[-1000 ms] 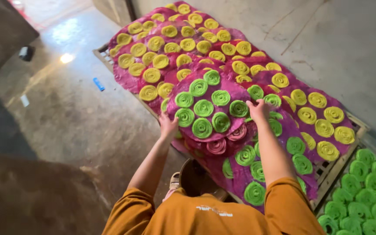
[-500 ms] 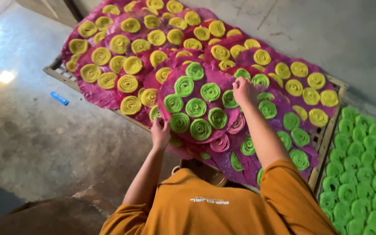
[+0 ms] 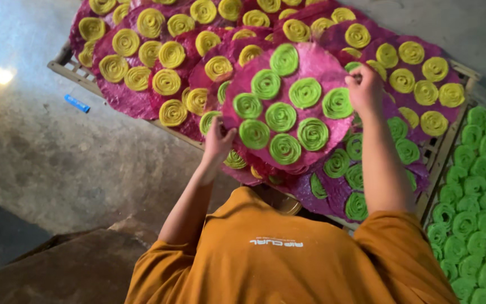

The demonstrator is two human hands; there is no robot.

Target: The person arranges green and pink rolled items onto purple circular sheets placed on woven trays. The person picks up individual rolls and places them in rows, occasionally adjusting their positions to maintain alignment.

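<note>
Both my hands hold one round magenta disc (image 3: pixel 323 57) that carries several green spiral coils (image 3: pixel 281 116). My left hand (image 3: pixel 217 138) grips its near-left rim, and my right hand (image 3: pixel 364 87) pinches its right rim. The disc sits level just over a stack of similar magenta discs (image 3: pixel 333 194) with green coils on a wooden slatted rack (image 3: pixel 66 70). My orange shirt (image 3: pixel 288 253) fills the bottom of the view.
More magenta discs with yellow coils (image 3: pixel 142 50) overlap across the rack's left and far side. A bed of green coils (image 3: pixel 479 186) lies to the right. On the concrete floor at left are a small blue object (image 3: pixel 77 103) and a bright light spot (image 3: pixel 2 76).
The view has moved closer and leftward over the rack. The green-coil disc stays in both hands and now looks larger and more central.
</note>
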